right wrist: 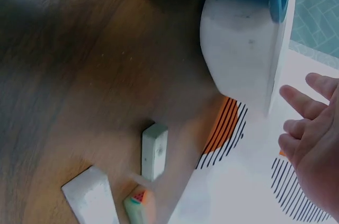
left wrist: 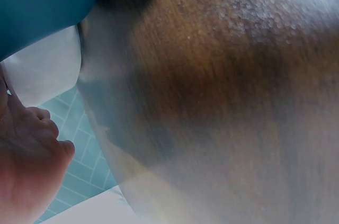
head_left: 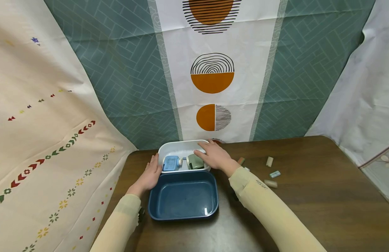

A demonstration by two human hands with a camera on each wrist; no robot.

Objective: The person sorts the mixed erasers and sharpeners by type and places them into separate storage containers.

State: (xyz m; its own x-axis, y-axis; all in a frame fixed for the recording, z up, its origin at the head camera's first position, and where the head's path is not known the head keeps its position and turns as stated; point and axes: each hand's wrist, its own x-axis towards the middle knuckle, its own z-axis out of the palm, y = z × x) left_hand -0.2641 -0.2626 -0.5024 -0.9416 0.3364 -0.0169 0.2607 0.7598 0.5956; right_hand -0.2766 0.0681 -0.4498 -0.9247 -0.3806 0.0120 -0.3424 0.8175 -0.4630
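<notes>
At the back of the table stands a white bin [head_left: 175, 146], with a light-blue squarish piece [head_left: 171, 163] and a green rounded piece [head_left: 195, 161] inside. My left hand [head_left: 150, 176] lies along the bin's left end, its fingers straight and pointing away from me. My right hand [head_left: 214, 155] reaches over the bin's right end, partly covering the rim and close to the green piece. In the right wrist view the right hand [right wrist: 312, 139] has its fingers spread, with nothing held. Right in front of the white bin sits a dark blue bin [head_left: 184, 196] with nothing in it.
Several small blocks lie on the wooden table [head_left: 307, 175] to the right, among them a beige block [head_left: 270, 183] and a pale blue-green block [head_left: 275, 174]. A patterned cloth [head_left: 134, 70] hangs behind the table's back edge, and a cream cloth [head_left: 55, 140] hangs at the left.
</notes>
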